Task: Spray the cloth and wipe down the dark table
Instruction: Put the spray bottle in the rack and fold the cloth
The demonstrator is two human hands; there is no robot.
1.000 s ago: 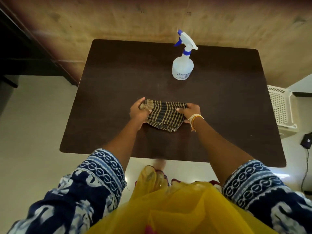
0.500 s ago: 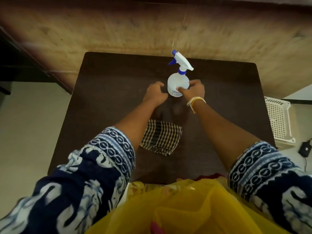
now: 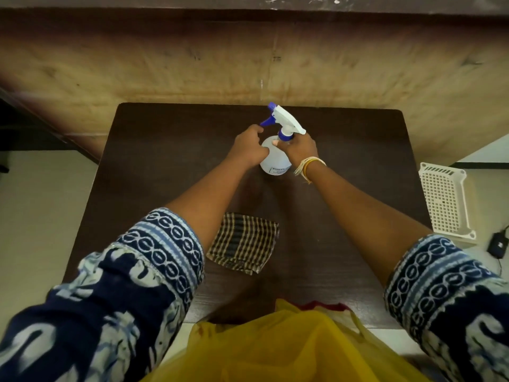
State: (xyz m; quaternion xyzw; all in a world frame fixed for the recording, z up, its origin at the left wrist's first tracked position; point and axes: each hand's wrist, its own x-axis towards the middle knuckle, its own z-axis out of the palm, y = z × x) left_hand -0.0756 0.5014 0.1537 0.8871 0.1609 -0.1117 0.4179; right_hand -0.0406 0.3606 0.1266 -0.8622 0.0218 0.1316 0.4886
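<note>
1. The spray bottle (image 3: 276,158), translucent white with a blue-and-white trigger head, stands upright at upper centre of the dark table (image 3: 154,166), nozzle pointing up-left.
2. The right hand (image 3: 298,148) grips its neck; the left hand (image 3: 248,146) is curled against its left side.
3. The checked cloth (image 3: 243,241) lies folded flat below, well apart.

Table (image 3: 154,166): dark wood grain, matt
Cloth (image 3: 243,241): woven checked fabric, soft
Spray bottle (image 3: 275,161): translucent smooth plastic
Basket (image 3: 443,199): white perforated plastic
Wall (image 3: 192,64): rough, stained
</note>
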